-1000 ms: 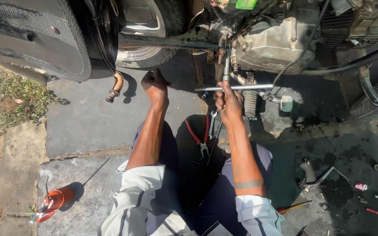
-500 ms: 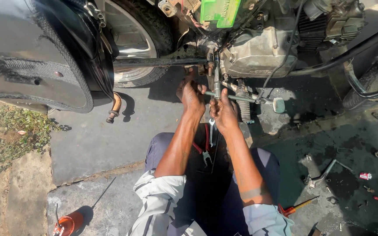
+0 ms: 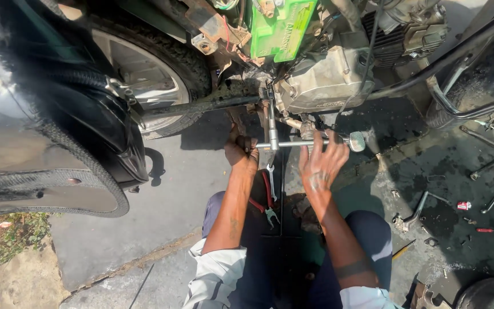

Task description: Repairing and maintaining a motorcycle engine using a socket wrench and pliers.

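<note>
A slim, shiny steel T-handle wrench (image 3: 272, 134) stands upright under the motorcycle's dull grey cast engine (image 3: 321, 80), shaft rising to the chain area. The left hand (image 3: 241, 153) is clenched on the crossbar's left end; the right hand (image 3: 321, 166) hovers released, fingers spread. Half a second ago both hands gripped together higher on the shaft.

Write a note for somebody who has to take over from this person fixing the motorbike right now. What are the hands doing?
Left hand: closed on the left end of the T-handle wrench crossbar.
Right hand: open, fingers spread, at the crossbar's right side, not gripping.
The wrench's shaft runs up into the motorbike by the engine case. Red-handled pliers and a small spanner lie on the ground between the knees. More tools lie scattered to the right.
Done: wrench seated on its fastener.
Left: cannot tell how far the fastener has turned.
</note>
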